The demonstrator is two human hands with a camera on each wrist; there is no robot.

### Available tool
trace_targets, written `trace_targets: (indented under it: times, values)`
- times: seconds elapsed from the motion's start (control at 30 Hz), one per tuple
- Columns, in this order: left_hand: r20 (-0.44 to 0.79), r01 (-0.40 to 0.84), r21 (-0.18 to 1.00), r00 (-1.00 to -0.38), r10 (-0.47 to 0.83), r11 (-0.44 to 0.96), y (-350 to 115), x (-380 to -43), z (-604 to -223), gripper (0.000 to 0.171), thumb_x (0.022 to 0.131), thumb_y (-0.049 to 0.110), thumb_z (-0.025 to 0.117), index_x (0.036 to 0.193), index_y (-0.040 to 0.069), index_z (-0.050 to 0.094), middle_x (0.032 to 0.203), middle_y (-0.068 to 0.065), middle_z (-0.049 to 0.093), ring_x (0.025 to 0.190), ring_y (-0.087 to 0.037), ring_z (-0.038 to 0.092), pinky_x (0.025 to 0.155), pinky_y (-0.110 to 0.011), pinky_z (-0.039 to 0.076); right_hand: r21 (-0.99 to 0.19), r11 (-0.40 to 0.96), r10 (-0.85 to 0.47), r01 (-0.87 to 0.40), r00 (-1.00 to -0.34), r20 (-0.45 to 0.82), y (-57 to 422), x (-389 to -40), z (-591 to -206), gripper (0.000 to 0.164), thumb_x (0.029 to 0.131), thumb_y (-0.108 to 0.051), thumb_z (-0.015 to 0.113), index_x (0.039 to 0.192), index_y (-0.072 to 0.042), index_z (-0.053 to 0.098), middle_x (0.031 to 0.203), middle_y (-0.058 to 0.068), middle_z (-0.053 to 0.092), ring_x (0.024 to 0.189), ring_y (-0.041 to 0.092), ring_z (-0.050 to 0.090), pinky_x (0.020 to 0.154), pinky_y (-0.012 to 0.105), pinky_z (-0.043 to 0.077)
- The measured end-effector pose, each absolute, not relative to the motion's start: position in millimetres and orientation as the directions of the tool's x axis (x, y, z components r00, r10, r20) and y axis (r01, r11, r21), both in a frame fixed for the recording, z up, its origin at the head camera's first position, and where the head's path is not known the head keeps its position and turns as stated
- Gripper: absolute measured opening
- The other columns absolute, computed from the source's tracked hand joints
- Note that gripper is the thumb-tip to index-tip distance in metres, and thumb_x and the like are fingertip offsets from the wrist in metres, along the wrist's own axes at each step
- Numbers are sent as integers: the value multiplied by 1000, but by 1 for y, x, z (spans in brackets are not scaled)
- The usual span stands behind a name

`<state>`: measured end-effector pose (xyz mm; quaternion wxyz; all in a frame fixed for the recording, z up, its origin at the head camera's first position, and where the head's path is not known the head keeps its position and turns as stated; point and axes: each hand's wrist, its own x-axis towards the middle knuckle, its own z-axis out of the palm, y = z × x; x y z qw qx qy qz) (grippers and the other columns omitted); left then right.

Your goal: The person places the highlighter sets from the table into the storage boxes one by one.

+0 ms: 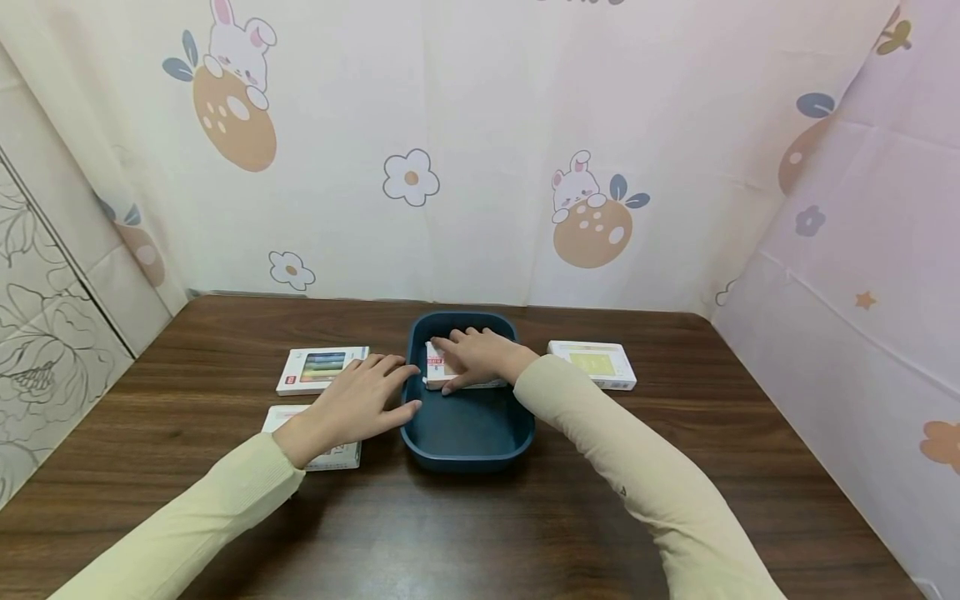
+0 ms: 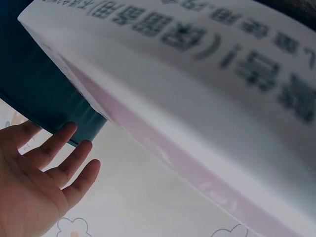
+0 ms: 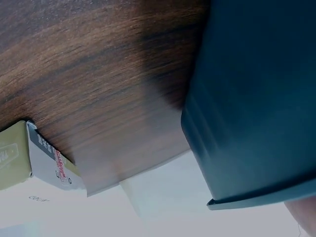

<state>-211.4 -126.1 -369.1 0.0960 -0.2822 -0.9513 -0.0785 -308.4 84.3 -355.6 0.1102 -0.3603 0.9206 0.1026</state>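
1. Settling a white box [image 1: 435, 372] into the dark blue bin [image 1: 467, 427] looks like the step in hand; the box lies directly under the right hand [image 1: 480, 357], toward the bin's far end.
2. Over that box the right hand is spread, thumb by its near edge and fingers toward the far one; whether it grips or only presses, I cannot tell.
3. Released and holding nothing, the left hand [image 1: 360, 398] has its fingers extended and apart at the bin's left rim.
4. The next move probably calls for leaving the box flat, then lifting the right hand out without dragging it.
5. Inside the bin, that box alone shows; bin floor is visible nearer than the right hand.
6. On the tabletop [image 1: 480, 533], a box with coloured bars [image 1: 318, 369] sits just beyond the left hand, a white carton [image 1: 337, 457] partly hidden below the left wrist, and a yellow-panelled box [image 1: 594, 365] right of the right hand.
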Motion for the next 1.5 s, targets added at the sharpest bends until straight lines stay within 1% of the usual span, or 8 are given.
trace_targets:
  times: [0.27, 0.47, 0.63, 0.87, 1.13, 1.3, 1.5]
  values:
    - [229, 552, 90, -821, 522, 829, -126, -211, -369, 56, 87, 54, 46, 128, 17, 53, 128, -8, 52, 117, -27, 47, 92, -49, 42, 106, 735, -630, -670, -732, -259, 87, -307, -347, 83, 80, -65, 50, 146, -22, 22, 142, 5, 39, 130, 27, 37, 107, 47, 28]
    - [229, 546, 92, -825, 516, 833, -126, -211, -368, 54, 87, 53, 48, 127, 17, 53, 128, -8, 53, 116, -27, 48, 91, -49, 42, 142, 722, -643, -677, -733, -223, 92, -305, -340, 82, 80, -65, 49, 145, -21, 25, 142, 4, 39, 128, 25, 39, 106, 46, 30]
    - [229, 542, 90, -828, 512, 836, -126, -212, -369, 55, 86, 53, 48, 127, 17, 54, 127, -8, 53, 116, -27, 48, 91, -50, 42, 143, 713, -660, -687, -726, -195, 99, -303, -334, 79, 82, -63, 49, 145, -20, 27, 143, 4, 38, 128, 26, 39, 106, 47, 30]
    - [230, 541, 94, -829, 511, 836, -126, -212, -369, 55, 87, 54, 47, 128, 17, 53, 128, -8, 53, 117, -27, 48, 91, -49, 42, 142, 715, -668, -684, -729, -147, 113, -297, -325, 75, 84, -59, 50, 143, -19, 30, 142, 5, 40, 126, 26, 41, 103, 48, 33]
    - [224, 539, 97, -831, 510, 837, -126, -211, -369, 55, 86, 53, 48, 128, 17, 53, 128, -8, 52, 117, -27, 47, 92, -50, 42, 140, 716, -679, -684, -728, -89, 136, -292, -319, 73, 84, -59, 50, 142, -18, 32, 140, 6, 41, 125, 27, 42, 101, 49, 35]
    - [231, 542, 97, -828, 511, 835, -126, -211, -370, 55, 86, 53, 48, 128, 17, 53, 128, -8, 52, 117, -27, 47, 91, -49, 42, 138, 724, -678, -676, -734, -43, 155, -291, -318, 71, 85, -56, 52, 141, -17, 34, 139, 9, 42, 125, 30, 42, 100, 50, 35]
    - [236, 544, 102, -827, 511, 833, -126, -211, -370, 55, 86, 54, 48, 127, 17, 54, 128, -8, 53, 116, -27, 48, 91, -49, 43, 104, 758, -648, -644, -762, 6, 180, -290, -317, 71, 84, -56, 53, 141, -17, 36, 138, 10, 43, 126, 31, 41, 101, 51, 34]
